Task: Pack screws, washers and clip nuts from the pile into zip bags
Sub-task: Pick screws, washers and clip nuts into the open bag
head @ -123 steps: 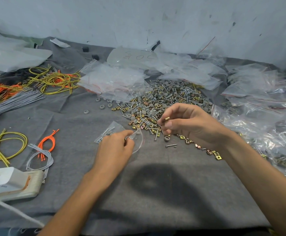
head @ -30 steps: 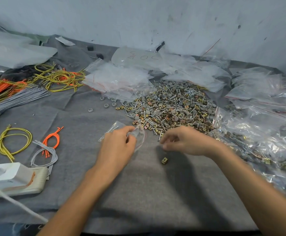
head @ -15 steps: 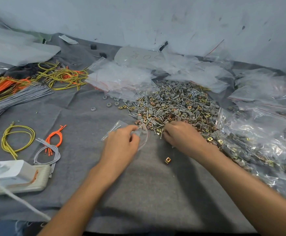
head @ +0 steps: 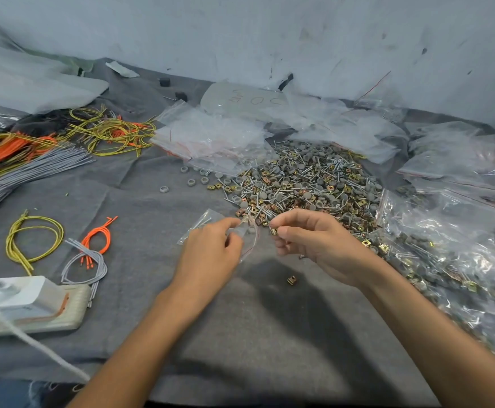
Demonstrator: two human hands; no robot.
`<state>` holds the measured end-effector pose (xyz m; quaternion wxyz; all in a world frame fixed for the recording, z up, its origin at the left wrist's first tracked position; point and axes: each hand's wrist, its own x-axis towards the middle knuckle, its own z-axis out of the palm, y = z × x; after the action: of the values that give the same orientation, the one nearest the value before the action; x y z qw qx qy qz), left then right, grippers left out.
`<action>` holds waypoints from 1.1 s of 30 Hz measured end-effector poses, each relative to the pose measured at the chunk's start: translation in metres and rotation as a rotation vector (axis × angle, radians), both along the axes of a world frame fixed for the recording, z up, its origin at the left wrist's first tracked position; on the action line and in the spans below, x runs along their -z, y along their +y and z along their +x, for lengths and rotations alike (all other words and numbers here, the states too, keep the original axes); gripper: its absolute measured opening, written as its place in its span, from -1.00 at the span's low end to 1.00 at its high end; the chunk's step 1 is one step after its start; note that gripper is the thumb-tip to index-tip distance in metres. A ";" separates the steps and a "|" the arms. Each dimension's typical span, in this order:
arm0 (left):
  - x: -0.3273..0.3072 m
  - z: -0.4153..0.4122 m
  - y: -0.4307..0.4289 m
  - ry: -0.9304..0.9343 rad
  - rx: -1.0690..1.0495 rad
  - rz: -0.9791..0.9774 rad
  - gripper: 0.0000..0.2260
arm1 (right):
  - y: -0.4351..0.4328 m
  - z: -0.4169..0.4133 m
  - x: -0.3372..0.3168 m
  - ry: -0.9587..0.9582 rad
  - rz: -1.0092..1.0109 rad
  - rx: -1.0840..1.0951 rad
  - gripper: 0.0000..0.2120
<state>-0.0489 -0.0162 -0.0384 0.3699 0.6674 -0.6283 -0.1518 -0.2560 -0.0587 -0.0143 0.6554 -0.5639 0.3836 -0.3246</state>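
Plastic zip bag (head: pixel 244 231) pinched in left hand (head: pixel 211 250); right hand (head: pixel 314 241) pinches clip nut (head: pixel 273 231) just beside bag mouth. Risk: floppy opening sags, nut misses, drops onto cloth (head: pixel 240 334).

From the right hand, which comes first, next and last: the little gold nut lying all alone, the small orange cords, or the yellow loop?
1. The lone clip nut, on the grey cloth just below the right hand.
2. The small orange cords, well off to the left.
3. The yellow loop, farther left again, near the picture's edge.
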 end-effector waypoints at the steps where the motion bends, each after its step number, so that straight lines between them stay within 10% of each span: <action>1: 0.000 0.000 0.000 -0.001 -0.002 -0.003 -0.69 | 0.000 0.002 -0.001 0.000 -0.010 -0.005 -0.87; 11: -0.001 0.002 -0.001 0.003 0.008 0.006 -0.70 | -0.008 0.042 -0.013 0.587 -0.581 -0.029 -0.86; 18: -0.002 0.002 -0.001 0.002 -0.007 -0.011 -0.72 | -0.040 0.002 -0.036 0.736 -0.586 0.210 -0.92; 24: -0.003 0.002 0.001 0.025 -0.004 -0.008 -0.73 | -0.052 0.009 0.001 1.143 -0.581 -0.055 -0.93; 33: -0.005 0.003 -0.001 0.006 0.006 0.031 -0.70 | -0.055 0.011 0.016 1.216 -0.806 -0.148 -0.90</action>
<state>-0.0463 -0.0171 -0.0331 0.3608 0.6709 -0.6266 -0.1645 -0.2450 -0.1140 -0.0306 0.0887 -0.8662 0.4911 -0.0252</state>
